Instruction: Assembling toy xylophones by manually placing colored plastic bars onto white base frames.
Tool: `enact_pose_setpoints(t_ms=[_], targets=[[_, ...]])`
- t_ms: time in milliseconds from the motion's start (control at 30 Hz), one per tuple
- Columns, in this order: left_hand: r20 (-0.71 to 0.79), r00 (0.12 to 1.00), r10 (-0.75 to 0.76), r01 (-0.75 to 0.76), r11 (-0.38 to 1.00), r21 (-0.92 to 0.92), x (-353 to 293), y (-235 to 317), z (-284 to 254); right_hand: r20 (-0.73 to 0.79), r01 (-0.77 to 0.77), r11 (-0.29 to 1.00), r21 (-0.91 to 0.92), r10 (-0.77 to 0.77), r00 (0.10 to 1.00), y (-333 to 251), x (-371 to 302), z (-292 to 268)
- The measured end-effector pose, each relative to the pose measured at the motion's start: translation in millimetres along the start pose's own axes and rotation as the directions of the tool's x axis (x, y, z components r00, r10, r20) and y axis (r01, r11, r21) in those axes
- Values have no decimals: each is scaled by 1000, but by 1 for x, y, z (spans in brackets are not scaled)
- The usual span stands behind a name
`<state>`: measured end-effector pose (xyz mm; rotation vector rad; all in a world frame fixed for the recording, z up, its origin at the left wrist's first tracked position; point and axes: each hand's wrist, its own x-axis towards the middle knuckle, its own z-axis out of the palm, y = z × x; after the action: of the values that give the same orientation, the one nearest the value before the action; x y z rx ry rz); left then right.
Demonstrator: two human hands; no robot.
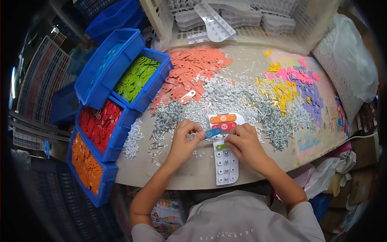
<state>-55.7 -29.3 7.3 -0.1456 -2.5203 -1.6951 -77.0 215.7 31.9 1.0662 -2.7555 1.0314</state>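
A white plastic holder [221, 165] with rows of round posts lies upright in front of me. An orange strip [223, 118] and a red strip [219, 126] lie across its far end. My left hand [186, 137] pinches one end of a blue strip [212, 133], whose other end reaches over the holder below the red strip. From the right, my right hand [248, 145] is closed over the holder, fingertips at a green strip [221, 147] that it appears to pinch. The fingers hide part of the green and red strips.
Blue bins at left hold blue, green [137, 76], red [100, 123] and orange strips [86, 165]. Loose coral strips [193, 68], white caps [219, 94], metal screws [278, 129], yellow pieces [282, 90] and purple pieces [310, 101] cover the table. A crate [242, 40] stands behind.
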Motion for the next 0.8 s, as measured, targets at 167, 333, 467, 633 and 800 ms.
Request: enact_pose_setpoints(t_ms=[167, 333, 467, 633, 800], targets=[[32, 997, -72, 71, 997, 18, 1, -1, 10, -47, -47, 999, -23, 45, 998, -1, -2, 9], [3, 1000, -18, 18, 995, 98, 5, -1, 25, -159, -146, 989, -7, 143, 977, 1, -6, 17], [12, 999, 35, -37, 984, 175, 10, 3, 33, -162, -243, 970, 13, 242, 957, 1, -7, 19], [21, 999, 37, -41, 968, 248, 13, 7, 42, -239, -322, 947, 5, 314, 919, 4, -13, 24], [-13, 998, 65, -58, 956, 287, 12, 4, 50, -270, -308, 951, 17, 301, 915, -1, -11, 25]])
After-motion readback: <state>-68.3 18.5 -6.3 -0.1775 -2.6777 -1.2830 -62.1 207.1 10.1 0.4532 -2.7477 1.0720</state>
